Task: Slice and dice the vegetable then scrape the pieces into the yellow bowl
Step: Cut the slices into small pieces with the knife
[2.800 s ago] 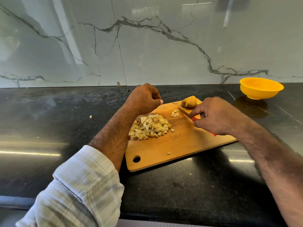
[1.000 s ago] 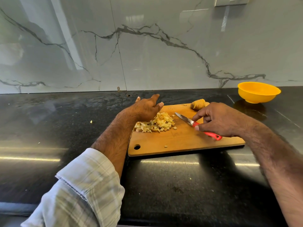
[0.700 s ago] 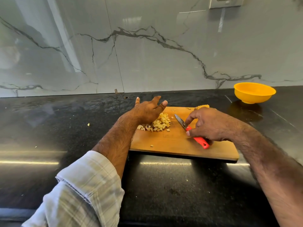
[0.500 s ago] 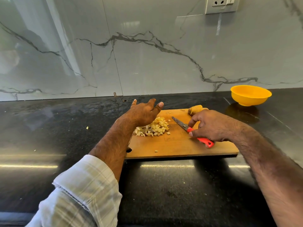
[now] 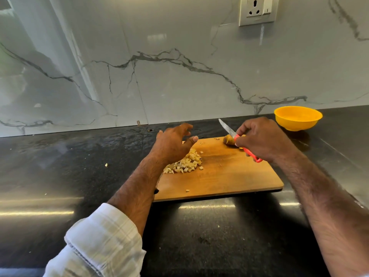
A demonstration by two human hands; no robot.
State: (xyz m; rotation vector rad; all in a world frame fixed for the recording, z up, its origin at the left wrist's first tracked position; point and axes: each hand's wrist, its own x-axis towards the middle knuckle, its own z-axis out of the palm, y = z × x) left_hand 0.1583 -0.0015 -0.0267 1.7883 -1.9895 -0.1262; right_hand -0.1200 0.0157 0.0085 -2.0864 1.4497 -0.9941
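Observation:
A wooden cutting board (image 5: 229, 176) lies on the black counter. On its left part sits a pile of pale diced vegetable (image 5: 184, 163). An uncut vegetable end (image 5: 228, 139) lies at the board's far edge, partly hidden by my right hand. My right hand (image 5: 263, 138) grips a red-handled knife (image 5: 237, 137), its blade raised and pointing up-left above the board. My left hand (image 5: 173, 143) hovers over the pile with fingers spread, holding nothing. The yellow bowl (image 5: 298, 117) stands on the counter beyond the board's right end, and nothing shows inside it.
A marble backsplash rises behind the counter, with a wall socket (image 5: 257, 10) at the top right. A few stray vegetable bits (image 5: 106, 164) lie on the counter left of the board. The black counter (image 5: 60, 176) stretches wide to the left and in front.
My right hand has lifted the knife off the board, the blade now tilted upward. My left hand rose slightly above the pile and spread its fingers. The camera tilted upward.

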